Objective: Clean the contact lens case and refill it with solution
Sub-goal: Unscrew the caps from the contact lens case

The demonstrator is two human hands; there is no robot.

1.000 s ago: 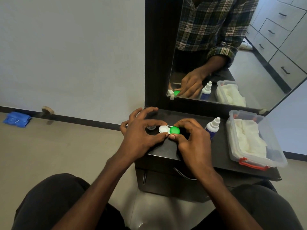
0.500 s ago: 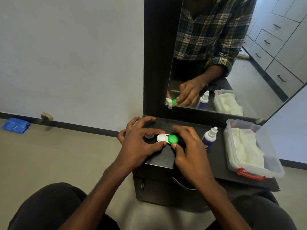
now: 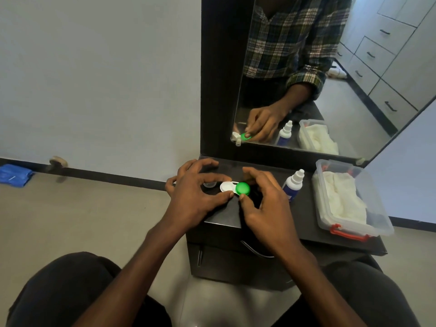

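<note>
**Both hands on the lens case**

We see the contact lens case lying near the front left part of the dark surface, below the mirror. Its left well is white and its right well wears a green cap. Our left hand pinches the white end between thumb and forefinger, fingers curled narrow around it. Our right hand arches over the green cap, thumb tip touching the cap's near edge and the other fingers bent above and behind it; we cannot tell whether those fingers press on the cap. A small clear cap sits on the surface just under the left fingers. The solution bottle, white-nozzled with a blue label, stands upright just beside the right hand. Further right rests a clear plastic box with a red latch, holding white cloth. The mirror reflects one hand, the case, the bottle and the box.
</note>
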